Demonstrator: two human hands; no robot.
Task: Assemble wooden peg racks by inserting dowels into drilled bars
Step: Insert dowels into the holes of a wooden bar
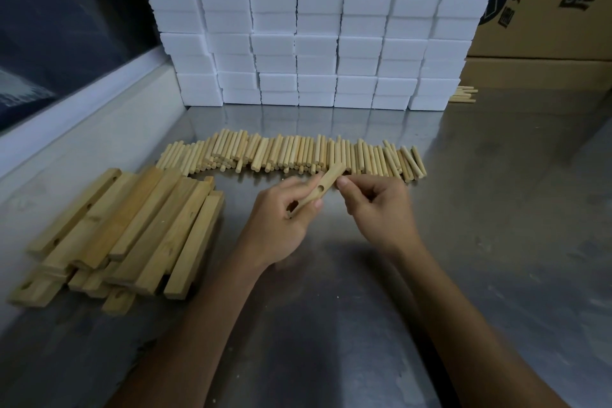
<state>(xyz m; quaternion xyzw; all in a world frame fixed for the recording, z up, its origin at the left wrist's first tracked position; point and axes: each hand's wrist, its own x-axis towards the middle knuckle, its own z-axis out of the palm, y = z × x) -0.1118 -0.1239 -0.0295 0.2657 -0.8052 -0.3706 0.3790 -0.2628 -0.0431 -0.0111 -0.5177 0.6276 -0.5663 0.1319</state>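
My left hand (pixel 281 222) grips a short drilled wooden bar (pixel 326 184), held slanted above the steel table with one hole facing up. My right hand (pixel 377 205) has its fingers curled, and its thumb and forefinger touch the bar's upper right end. Whether that hand holds a dowel is hidden. A long row of loose dowels (pixel 291 156) lies just behind both hands. A pile of drilled bars (pixel 132 235) is stacked at the left of the table.
Stacked white foam blocks (pixel 314 26) form a wall at the back of the steel table (pixel 496 209). Cardboard boxes (pixel 546 10) stand at the back right, with a few dowels (pixel 463 94) beside them. A white ledge (pixel 82 129) runs along the left.
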